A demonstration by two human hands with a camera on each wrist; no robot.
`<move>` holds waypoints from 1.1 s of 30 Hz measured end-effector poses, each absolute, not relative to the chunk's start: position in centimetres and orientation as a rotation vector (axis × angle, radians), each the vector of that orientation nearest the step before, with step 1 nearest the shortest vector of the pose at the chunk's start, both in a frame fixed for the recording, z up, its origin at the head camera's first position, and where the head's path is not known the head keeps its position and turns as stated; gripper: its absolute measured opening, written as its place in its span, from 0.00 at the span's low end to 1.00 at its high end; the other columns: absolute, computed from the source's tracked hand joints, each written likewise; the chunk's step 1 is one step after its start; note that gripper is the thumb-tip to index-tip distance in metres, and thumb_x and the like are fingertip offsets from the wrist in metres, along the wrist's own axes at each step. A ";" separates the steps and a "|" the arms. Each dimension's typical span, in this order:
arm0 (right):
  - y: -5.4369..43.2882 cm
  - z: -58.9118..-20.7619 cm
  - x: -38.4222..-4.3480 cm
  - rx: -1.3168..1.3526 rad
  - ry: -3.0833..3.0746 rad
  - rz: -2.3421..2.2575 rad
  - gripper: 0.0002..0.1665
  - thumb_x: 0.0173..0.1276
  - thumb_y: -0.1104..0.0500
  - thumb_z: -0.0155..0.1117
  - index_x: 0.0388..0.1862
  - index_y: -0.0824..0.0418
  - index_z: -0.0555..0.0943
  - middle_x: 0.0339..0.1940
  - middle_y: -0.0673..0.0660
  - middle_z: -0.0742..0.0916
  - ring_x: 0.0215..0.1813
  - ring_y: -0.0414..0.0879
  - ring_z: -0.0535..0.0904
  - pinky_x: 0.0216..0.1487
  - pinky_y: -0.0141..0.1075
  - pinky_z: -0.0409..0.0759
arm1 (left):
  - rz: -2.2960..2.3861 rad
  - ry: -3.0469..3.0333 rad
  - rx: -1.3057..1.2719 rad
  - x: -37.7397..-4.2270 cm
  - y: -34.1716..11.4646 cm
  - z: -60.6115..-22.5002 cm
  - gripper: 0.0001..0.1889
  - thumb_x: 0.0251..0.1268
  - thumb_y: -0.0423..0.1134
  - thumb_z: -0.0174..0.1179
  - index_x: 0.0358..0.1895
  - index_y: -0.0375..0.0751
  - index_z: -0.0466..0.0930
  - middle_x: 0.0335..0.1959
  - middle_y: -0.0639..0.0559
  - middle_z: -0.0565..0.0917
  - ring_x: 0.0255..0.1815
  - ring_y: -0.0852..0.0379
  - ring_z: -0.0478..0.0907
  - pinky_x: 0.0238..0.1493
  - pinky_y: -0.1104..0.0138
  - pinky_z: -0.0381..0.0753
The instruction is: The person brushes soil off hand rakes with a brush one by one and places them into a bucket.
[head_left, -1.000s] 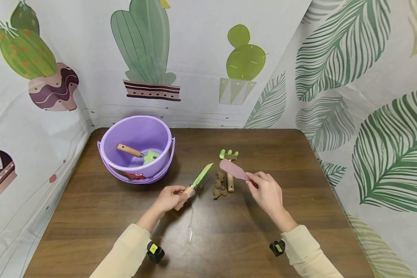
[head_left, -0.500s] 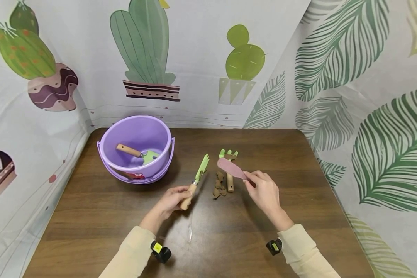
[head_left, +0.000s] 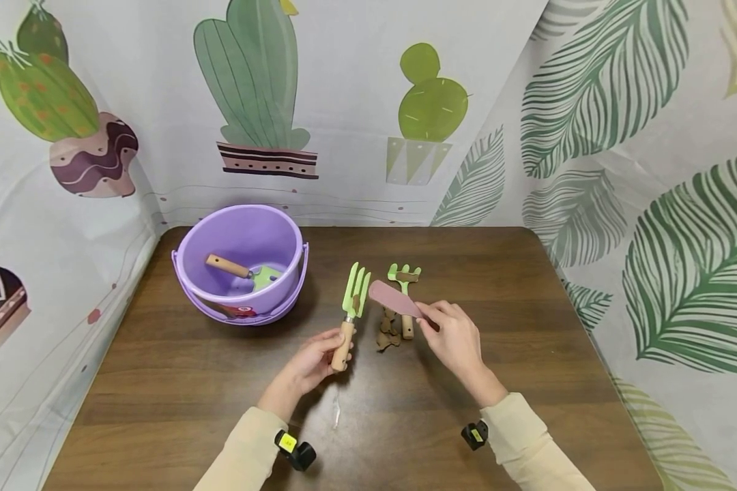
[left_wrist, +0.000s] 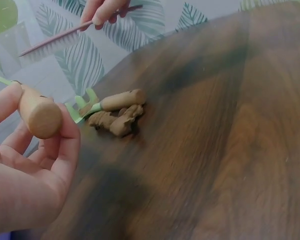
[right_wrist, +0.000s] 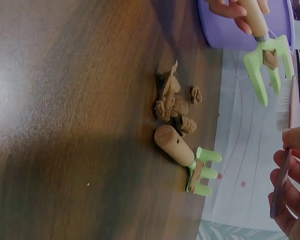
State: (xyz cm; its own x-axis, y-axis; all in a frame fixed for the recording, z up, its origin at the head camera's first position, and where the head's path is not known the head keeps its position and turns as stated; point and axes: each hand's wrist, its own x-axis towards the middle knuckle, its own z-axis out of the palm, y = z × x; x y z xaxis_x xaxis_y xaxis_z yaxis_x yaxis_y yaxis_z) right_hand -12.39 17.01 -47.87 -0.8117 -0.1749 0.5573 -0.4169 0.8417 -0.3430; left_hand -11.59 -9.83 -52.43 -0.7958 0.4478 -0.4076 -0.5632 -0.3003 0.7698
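My left hand grips the wooden handle of a green garden hand fork, tines pointing up and away. A small brown clay-like lump sticks between its tines. In my right hand is a pink-backed brush, pinched by its handle, with white bristles facing down toward the fork. The brush head is right beside the tines in the right wrist view. Beneath the brush, a small green hand rake lies on the table with brown material on its head, beside several brown crumbly lumps.
A purple bucket stands at the table's back left, with a green trowel inside. A thin clear strip lies on the brown wooden table toward the front. A printed cloth hangs behind.
My left hand has turned the fork so its tines face the head camera, and has moved slightly right. My right hand has brought the brush left, close to the fork.
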 end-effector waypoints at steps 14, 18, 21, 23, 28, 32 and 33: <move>15.2 -47.9 -12.6 0.559 -2.450 0.683 0.17 0.50 0.60 0.71 0.42 0.54 0.85 0.31 0.47 0.85 0.30 0.41 0.75 0.25 0.35 0.74 | 2.186 1.085 -0.082 -11.2 -8.8 -52.6 0.13 0.71 0.42 0.43 0.53 0.49 0.73 0.39 0.53 0.75 0.34 0.61 0.75 0.35 0.71 0.76; 14.6 -47.9 -12.4 0.587 -2.455 0.690 0.17 0.50 0.59 0.71 0.42 0.52 0.85 0.32 0.46 0.85 0.30 0.40 0.74 0.25 0.34 0.73 | 2.186 1.079 -0.079 -11.1 -8.6 -52.6 0.13 0.70 0.43 0.44 0.52 0.49 0.74 0.39 0.53 0.75 0.34 0.61 0.75 0.35 0.71 0.76; 14.2 -48.0 -12.4 0.615 -2.451 0.697 0.17 0.50 0.59 0.71 0.42 0.52 0.86 0.32 0.46 0.85 0.30 0.40 0.74 0.25 0.33 0.73 | 2.182 1.073 -0.060 -11.0 -8.5 -52.6 0.12 0.70 0.44 0.44 0.51 0.50 0.74 0.39 0.53 0.75 0.34 0.62 0.75 0.35 0.71 0.76; 14.0 -48.1 -12.4 0.626 -2.451 0.706 0.16 0.51 0.59 0.71 0.42 0.52 0.86 0.33 0.46 0.85 0.30 0.39 0.74 0.25 0.32 0.72 | 2.181 1.057 -0.046 -11.0 -8.4 -52.6 0.12 0.71 0.44 0.43 0.50 0.51 0.74 0.38 0.54 0.75 0.33 0.62 0.75 0.35 0.71 0.76; 13.8 -48.2 -12.4 0.627 -2.454 0.716 0.16 0.50 0.59 0.72 0.41 0.52 0.86 0.32 0.46 0.85 0.29 0.38 0.73 0.25 0.31 0.72 | 2.187 0.983 -0.023 -11.0 -8.3 -52.5 0.13 0.72 0.43 0.40 0.48 0.50 0.75 0.36 0.55 0.77 0.33 0.62 0.77 0.35 0.71 0.77; 14.0 -48.3 -12.4 0.631 -2.466 0.709 0.16 0.50 0.59 0.72 0.41 0.52 0.86 0.32 0.45 0.85 0.28 0.38 0.72 0.24 0.30 0.71 | 2.198 0.946 -0.018 -10.9 -8.3 -52.4 0.14 0.73 0.42 0.38 0.49 0.48 0.75 0.35 0.55 0.77 0.32 0.62 0.78 0.35 0.71 0.78; 14.0 -48.3 -12.4 0.636 -2.466 0.707 0.16 0.50 0.59 0.72 0.42 0.52 0.86 0.32 0.45 0.85 0.28 0.38 0.72 0.24 0.30 0.71 | 2.200 0.942 -0.017 -10.9 -8.3 -52.3 0.14 0.73 0.42 0.38 0.49 0.48 0.75 0.35 0.54 0.77 0.32 0.62 0.78 0.35 0.70 0.78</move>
State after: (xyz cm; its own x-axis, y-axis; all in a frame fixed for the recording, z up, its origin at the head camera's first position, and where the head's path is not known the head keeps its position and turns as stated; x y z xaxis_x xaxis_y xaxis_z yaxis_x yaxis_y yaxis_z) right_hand -12.37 14.03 -48.32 -0.7698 -0.2936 0.5667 -0.5493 0.7569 -0.3541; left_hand -10.88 -8.33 -52.34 -0.7330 0.6204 -0.2789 -0.6301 -0.4647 0.6222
